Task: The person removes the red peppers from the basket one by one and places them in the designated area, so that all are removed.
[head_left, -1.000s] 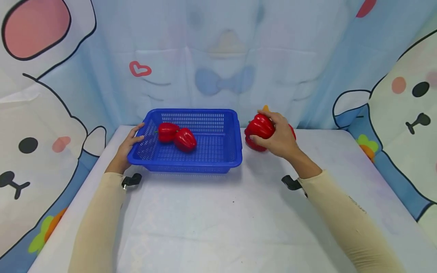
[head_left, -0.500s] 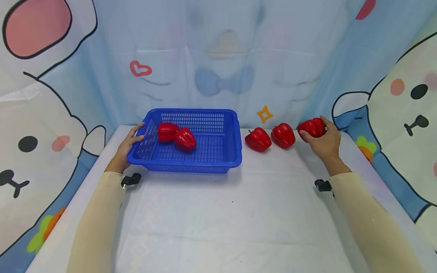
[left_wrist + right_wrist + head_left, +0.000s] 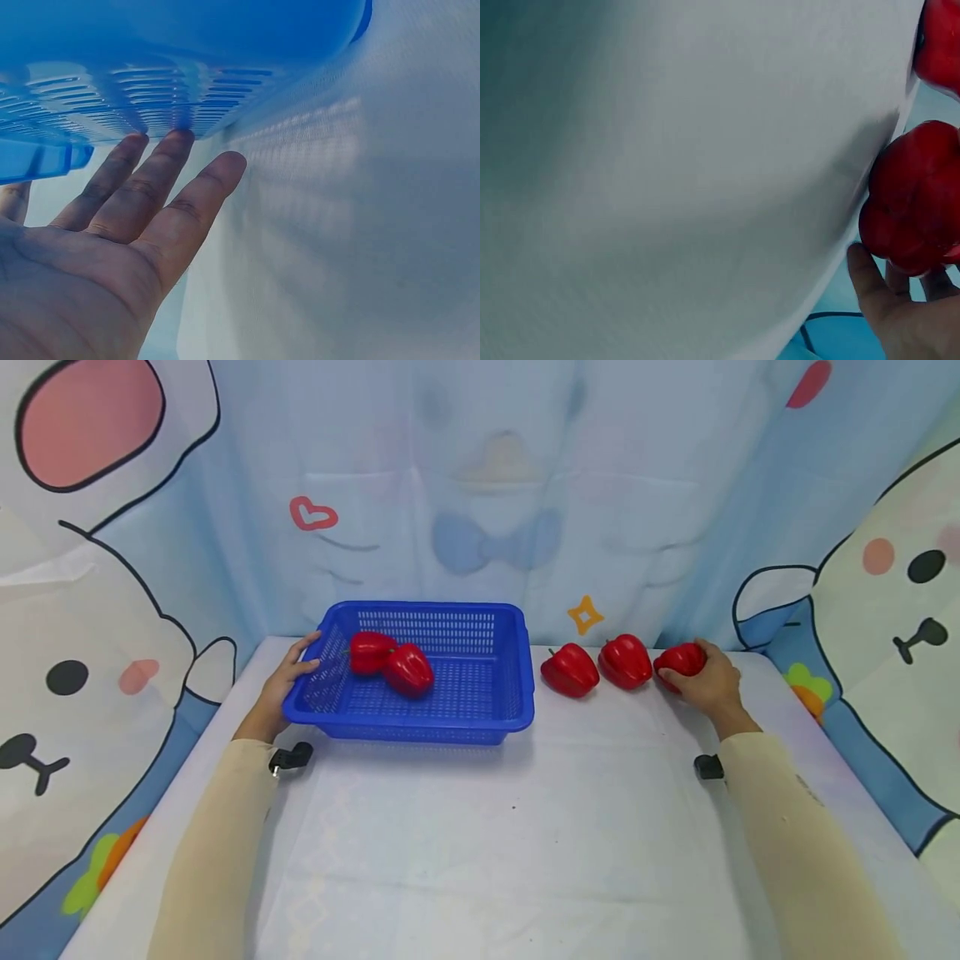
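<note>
Red pepper (image 3: 678, 657) at the counter (image 3: 450, 843); right hand (image 3: 714, 683), fingers curled round it. Left hand (image 3: 276, 691) touches the basket (image 3: 405, 725), fingers straight. I'd settle the pepper before loosening.

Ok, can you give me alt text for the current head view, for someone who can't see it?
A person's right hand grips a red pepper to the right of two similar peppers on a white table; the left hand holds the left end of a blue basket with two more peppers inside. Behind is a blue backdrop with cartoon animals.
</note>
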`<move>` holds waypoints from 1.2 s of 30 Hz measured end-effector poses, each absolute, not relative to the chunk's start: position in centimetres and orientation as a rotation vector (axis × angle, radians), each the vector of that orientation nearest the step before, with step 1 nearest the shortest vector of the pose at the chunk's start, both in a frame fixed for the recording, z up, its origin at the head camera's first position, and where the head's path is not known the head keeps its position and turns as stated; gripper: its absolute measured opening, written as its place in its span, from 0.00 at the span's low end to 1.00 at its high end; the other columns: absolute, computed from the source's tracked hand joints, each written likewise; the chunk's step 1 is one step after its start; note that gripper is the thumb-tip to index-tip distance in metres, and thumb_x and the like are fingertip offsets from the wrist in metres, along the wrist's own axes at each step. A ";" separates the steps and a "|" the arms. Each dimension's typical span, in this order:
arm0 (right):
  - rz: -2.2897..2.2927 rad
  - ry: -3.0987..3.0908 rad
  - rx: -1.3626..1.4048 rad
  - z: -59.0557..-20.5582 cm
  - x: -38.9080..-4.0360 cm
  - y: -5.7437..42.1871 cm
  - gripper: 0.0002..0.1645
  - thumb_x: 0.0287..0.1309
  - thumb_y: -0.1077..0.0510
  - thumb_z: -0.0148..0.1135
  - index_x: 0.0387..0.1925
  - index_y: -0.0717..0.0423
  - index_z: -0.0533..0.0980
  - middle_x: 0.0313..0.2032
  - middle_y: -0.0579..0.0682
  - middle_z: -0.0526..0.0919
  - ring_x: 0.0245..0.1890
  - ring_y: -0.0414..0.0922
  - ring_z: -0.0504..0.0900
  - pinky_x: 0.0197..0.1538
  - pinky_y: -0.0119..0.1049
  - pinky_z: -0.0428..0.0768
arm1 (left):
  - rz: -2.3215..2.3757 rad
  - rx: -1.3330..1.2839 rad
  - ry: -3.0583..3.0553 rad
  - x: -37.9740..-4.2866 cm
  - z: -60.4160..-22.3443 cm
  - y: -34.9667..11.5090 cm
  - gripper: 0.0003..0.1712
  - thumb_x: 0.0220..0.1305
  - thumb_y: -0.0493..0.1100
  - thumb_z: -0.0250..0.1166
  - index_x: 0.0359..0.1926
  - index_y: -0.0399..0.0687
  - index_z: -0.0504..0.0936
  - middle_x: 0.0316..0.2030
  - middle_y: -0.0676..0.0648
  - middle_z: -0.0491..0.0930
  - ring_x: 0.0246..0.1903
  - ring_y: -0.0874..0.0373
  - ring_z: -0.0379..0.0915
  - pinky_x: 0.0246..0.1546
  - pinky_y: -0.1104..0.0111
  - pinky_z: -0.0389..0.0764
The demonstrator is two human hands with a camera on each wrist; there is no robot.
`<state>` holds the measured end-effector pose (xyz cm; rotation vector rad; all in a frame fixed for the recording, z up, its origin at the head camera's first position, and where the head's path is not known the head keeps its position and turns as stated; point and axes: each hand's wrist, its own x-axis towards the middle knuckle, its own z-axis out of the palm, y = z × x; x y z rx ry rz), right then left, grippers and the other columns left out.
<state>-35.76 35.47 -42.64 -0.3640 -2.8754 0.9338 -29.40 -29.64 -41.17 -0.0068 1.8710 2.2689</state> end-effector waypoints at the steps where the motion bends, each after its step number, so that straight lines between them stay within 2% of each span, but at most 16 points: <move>1: 0.931 -2.887 -0.360 -42.5 -35.8 35.5 0.59 0.58 0.52 0.68 0.77 0.60 0.40 0.72 0.72 0.51 0.72 0.71 0.49 0.56 0.68 0.73 | 2.270 -0.013 1.874 -29.4 -41.2 -29.6 0.33 0.76 0.45 0.49 0.75 0.76 0.52 0.77 0.46 0.43 0.57 0.57 0.66 0.44 0.73 0.81; 7: 0.871 -2.966 -0.369 -41.9 -36.2 35.3 0.60 0.58 0.52 0.68 0.76 0.62 0.39 0.70 0.74 0.51 0.71 0.73 0.49 0.56 0.67 0.74 | 2.271 -0.006 1.882 -29.5 -41.4 -29.6 0.33 0.76 0.46 0.50 0.75 0.76 0.52 0.77 0.47 0.43 0.57 0.58 0.65 0.44 0.74 0.81; 11: 0.847 -2.942 -0.467 -41.3 -36.4 34.4 0.54 0.63 0.47 0.60 0.76 0.62 0.40 0.70 0.74 0.51 0.71 0.71 0.48 0.57 0.66 0.74 | 2.266 -0.017 1.881 -29.5 -41.4 -29.7 0.33 0.76 0.46 0.49 0.75 0.76 0.52 0.77 0.47 0.42 0.57 0.58 0.65 0.44 0.74 0.81; 13: 0.878 -2.831 -0.550 -40.8 -36.6 33.5 0.49 0.66 0.45 0.53 0.77 0.59 0.43 0.72 0.71 0.51 0.72 0.68 0.48 0.63 0.65 0.70 | 2.266 -0.024 1.884 -29.5 -41.4 -29.7 0.32 0.76 0.46 0.49 0.75 0.76 0.52 0.78 0.47 0.42 0.58 0.57 0.64 0.44 0.74 0.81; 17: 1.011 -2.529 -0.608 -38.8 -36.4 30.9 0.41 0.69 0.43 0.44 0.77 0.48 0.47 0.76 0.57 0.51 0.74 0.56 0.46 0.70 0.61 0.58 | 2.261 -0.012 1.883 -29.6 -41.4 -29.6 0.32 0.76 0.46 0.49 0.75 0.77 0.52 0.78 0.48 0.41 0.60 0.57 0.62 0.46 0.74 0.80; 19: 1.063 -2.442 -0.544 -37.4 -35.9 28.8 0.39 0.69 0.45 0.47 0.77 0.45 0.49 0.76 0.53 0.53 0.74 0.52 0.47 0.71 0.58 0.54 | 2.273 -0.005 1.861 -29.6 -41.3 -29.6 0.32 0.76 0.45 0.48 0.75 0.76 0.53 0.78 0.49 0.41 0.60 0.57 0.62 0.46 0.74 0.80; 22: 1.115 -2.412 -0.383 -35.3 -35.1 24.7 0.38 0.68 0.48 0.51 0.75 0.44 0.52 0.74 0.51 0.56 0.73 0.50 0.51 0.71 0.55 0.55 | 2.289 -0.017 1.839 -29.5 -41.2 -29.6 0.32 0.77 0.44 0.47 0.75 0.76 0.53 0.78 0.49 0.41 0.59 0.58 0.63 0.45 0.74 0.80; 27: 1.210 -2.475 -0.027 -32.2 -34.1 17.2 0.37 0.64 0.52 0.58 0.73 0.47 0.59 0.71 0.53 0.64 0.73 0.53 0.56 0.72 0.56 0.57 | 2.289 -0.018 1.833 -29.5 -41.1 -29.5 0.32 0.77 0.45 0.48 0.75 0.76 0.53 0.77 0.49 0.42 0.59 0.58 0.63 0.45 0.74 0.80; 32: 1.387 -2.550 0.326 -29.7 -34.3 10.4 0.41 0.62 0.50 0.64 0.73 0.46 0.59 0.72 0.54 0.63 0.74 0.53 0.58 0.72 0.54 0.62 | 2.274 0.001 1.860 -29.7 -41.1 -29.4 0.32 0.76 0.45 0.49 0.75 0.76 0.52 0.78 0.48 0.42 0.59 0.57 0.63 0.45 0.74 0.80; 36: 1.575 -2.538 0.533 -29.7 -35.5 5.7 0.42 0.59 0.50 0.68 0.72 0.47 0.61 0.71 0.55 0.64 0.73 0.55 0.58 0.71 0.53 0.64 | 2.263 -0.013 1.871 -29.4 -41.1 -29.6 0.32 0.76 0.46 0.48 0.75 0.76 0.52 0.78 0.48 0.41 0.59 0.58 0.63 0.45 0.74 0.80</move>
